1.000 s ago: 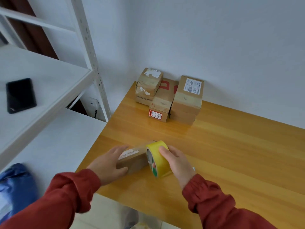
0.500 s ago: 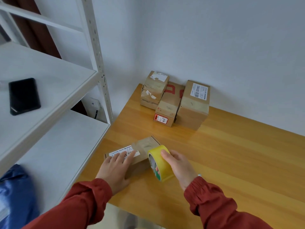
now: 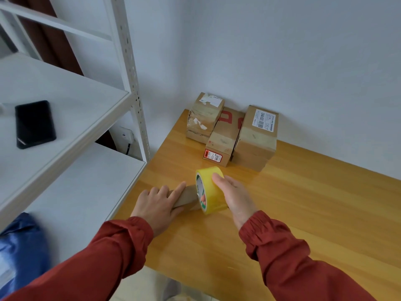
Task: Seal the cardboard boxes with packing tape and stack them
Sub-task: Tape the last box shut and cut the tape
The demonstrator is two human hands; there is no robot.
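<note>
The right hand (image 3: 235, 195) is curled round the yellow tape roll (image 3: 211, 192), thumb laid over the outer band and at least one finger hooked through the core, holding the roll upright on its edge against the end of the small box (image 3: 188, 196). The left hand (image 3: 159, 203) lies flat on top of that box, fingers straight and slightly spread, pinning it to the table (image 3: 303, 213) near the table's left edge. Whether the tape's free end is already stuck down cannot be told; the hands hide the seam. To do this step well, the left palm should bear down firmly, since so light a box will likely skid toward the edge when the roll pulls. The roll should travel straight along the seam with the strip kept taut, and the left fingers should then follow and rub it flat, carrying the tape over both ends. The row of boxes (image 3: 225, 135) stands side by side at the far corner against the wall, not yet stacked.
</note>
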